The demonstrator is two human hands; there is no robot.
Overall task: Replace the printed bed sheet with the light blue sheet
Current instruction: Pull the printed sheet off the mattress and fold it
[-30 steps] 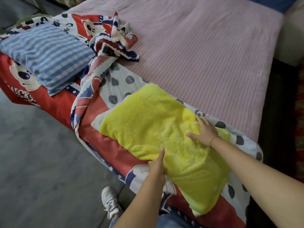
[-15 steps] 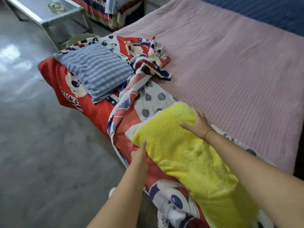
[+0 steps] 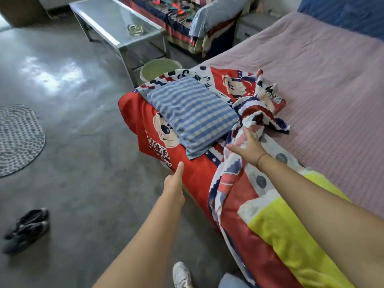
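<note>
The printed red cartoon sheet (image 3: 199, 175) lies bunched along the near edge of the bed, peeled off the pink quilted mattress (image 3: 324, 86). A blue striped pillow (image 3: 191, 113) rests on it at the bed's corner, and a yellow fleece pillow (image 3: 291, 235) lies on it nearer me. My right hand (image 3: 247, 148) is spread flat with straight fingers over the rumpled fold of the sheet beside the striped pillow. My left hand (image 3: 174, 181) hovers at the bed's side edge with fingers extended, holding nothing. A light blue cloth (image 3: 216, 11) is draped on a far couch.
A glass-topped metal table (image 3: 116, 23) with an ashtray (image 3: 135, 29) stands beyond the bed corner, a green bucket (image 3: 160, 68) beside it. Dark shoes (image 3: 27, 227) and a round woven mat (image 3: 16, 138) lie on the grey floor at left. My white shoe (image 3: 182, 275) is below.
Both hands have left the yellow pillow and moved along the bed toward the striped pillow. The view has swung left, bringing the table, bucket and floor into sight.
</note>
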